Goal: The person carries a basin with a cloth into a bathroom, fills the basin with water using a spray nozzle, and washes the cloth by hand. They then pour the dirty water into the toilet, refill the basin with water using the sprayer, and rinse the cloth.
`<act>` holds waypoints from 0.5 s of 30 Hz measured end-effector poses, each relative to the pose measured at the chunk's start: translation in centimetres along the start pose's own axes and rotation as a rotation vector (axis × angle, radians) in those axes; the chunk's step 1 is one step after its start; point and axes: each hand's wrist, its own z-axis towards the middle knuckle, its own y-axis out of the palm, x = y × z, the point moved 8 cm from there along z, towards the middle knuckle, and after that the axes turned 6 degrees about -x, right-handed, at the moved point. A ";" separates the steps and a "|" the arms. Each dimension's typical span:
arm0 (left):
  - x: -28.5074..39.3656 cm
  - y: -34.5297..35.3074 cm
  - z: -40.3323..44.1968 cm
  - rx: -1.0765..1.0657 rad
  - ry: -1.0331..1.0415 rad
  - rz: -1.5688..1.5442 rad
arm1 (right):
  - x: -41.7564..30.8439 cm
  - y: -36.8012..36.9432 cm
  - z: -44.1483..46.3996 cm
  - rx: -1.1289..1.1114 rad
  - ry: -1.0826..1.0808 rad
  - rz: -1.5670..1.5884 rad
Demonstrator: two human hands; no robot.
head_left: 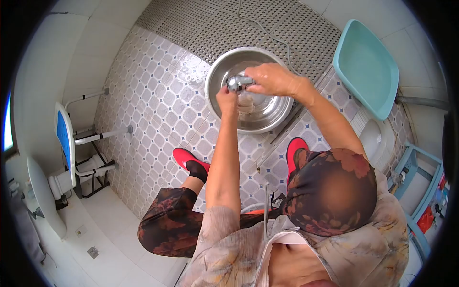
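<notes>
A wide stainless steel basin (213, 112) with some water in it stands on the tiled floor in front of me. Over it, my right hand (270, 79) is wet and closed around a small, shiny, rounded metal object (237, 83); its exact kind I cannot make out. My left hand (227, 100) has its fingers pinched at the near left edge of that same object. Part of the object is hidden by my right fingers.
A turquoise plastic tub (366, 69) leans against the wall at right, above a squat toilet (373, 136). A perforated mat (191, 26) covers the far floor, with a thin hose (267, 34) on it. A blue-seated chair (63, 138) stands left; a blue rack (416, 184) right.
</notes>
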 end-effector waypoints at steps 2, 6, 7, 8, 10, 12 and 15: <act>-1.7 1.3 -0.8 -0.091 0.085 -0.032 | -0.5 2.1 0.2 -0.017 -0.022 0.002; -4.3 3.8 -1.4 -0.386 -0.108 -0.574 | -0.5 5.2 0.1 -0.106 -0.035 0.017; -5.5 4.6 -1.9 -0.388 -0.332 -0.810 | -0.3 5.6 0.1 -0.146 -0.011 0.012; -5.4 5.0 -2.1 -0.392 -0.331 -0.824 | 0.0 5.8 0.1 -0.148 -0.010 0.013; -4.8 5.5 -3.1 -0.327 -0.376 -0.815 | 1.4 6.1 0.0 -0.160 0.036 -0.025; -5.0 5.1 -3.4 -0.316 -0.426 -0.735 | 2.4 5.7 -0.5 -0.162 0.065 -0.021; -5.4 4.1 -2.1 -0.226 -0.293 -0.035 | 4.0 5.9 -0.6 -0.168 0.121 -0.016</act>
